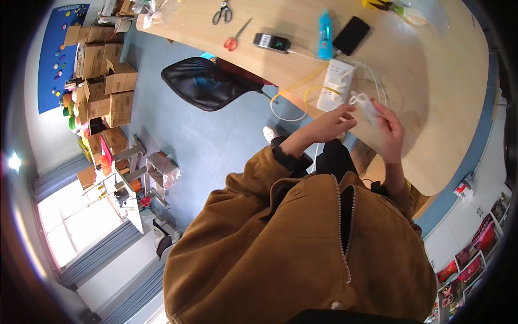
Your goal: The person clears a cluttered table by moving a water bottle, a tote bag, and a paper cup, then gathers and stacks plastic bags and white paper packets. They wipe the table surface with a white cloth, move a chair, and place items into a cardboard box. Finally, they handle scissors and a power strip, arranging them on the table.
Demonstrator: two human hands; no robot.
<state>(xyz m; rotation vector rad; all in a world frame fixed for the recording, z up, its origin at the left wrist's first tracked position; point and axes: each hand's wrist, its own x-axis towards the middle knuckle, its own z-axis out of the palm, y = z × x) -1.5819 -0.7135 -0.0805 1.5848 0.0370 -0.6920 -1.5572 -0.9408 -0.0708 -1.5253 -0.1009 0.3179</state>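
My right hand (390, 131) pinches a small translucent white plastic item (367, 106) with a whitish loop at its end; motion blurs it, so its exact kind is unclear. Just left of it, my left hand (332, 123) has its fingers apart, close to the loop, with nothing seen held. Beyond my left hand lies a white power strip (335, 83) with plugs and cables. Past the strip are a light blue bottle (325, 36), a black smartphone (352, 35) and a small dark device with a screen (272, 42).
Red-handled scissors (231, 43) and black-handled scissors (222, 14) lie on the wooden table (441, 121). A yellow and white cable (305, 103) hangs over its near edge. A black chair back (206, 83) stands beside the table. Cardboard boxes (121, 109) are stacked at the left.
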